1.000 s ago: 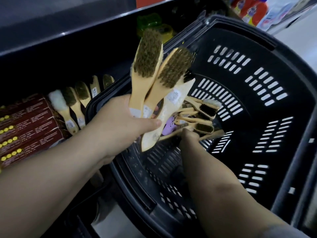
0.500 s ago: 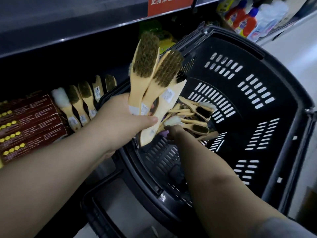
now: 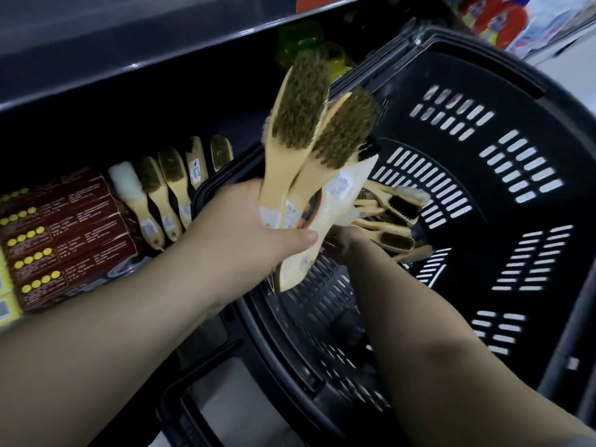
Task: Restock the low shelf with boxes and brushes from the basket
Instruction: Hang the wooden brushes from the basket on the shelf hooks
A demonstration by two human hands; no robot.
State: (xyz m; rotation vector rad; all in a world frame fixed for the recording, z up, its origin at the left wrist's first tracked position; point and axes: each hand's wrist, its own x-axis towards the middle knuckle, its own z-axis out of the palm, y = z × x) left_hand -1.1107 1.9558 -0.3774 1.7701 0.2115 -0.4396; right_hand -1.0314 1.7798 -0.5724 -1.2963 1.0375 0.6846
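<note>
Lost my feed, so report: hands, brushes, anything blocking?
Left hand grips brush bundle. Right hand in basket among loose brushes, grip hidden. Basket rim fronts shelved brushes.

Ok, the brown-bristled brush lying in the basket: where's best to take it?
By the bare wooden handle, from the left. The brush lies with its bristled head pointing right and its handle toward the right hand.

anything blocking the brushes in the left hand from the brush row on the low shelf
Only the basket rim lies between the held brushes in the left hand and the shelf row; the bunch is above it, so the way looks open.
</note>
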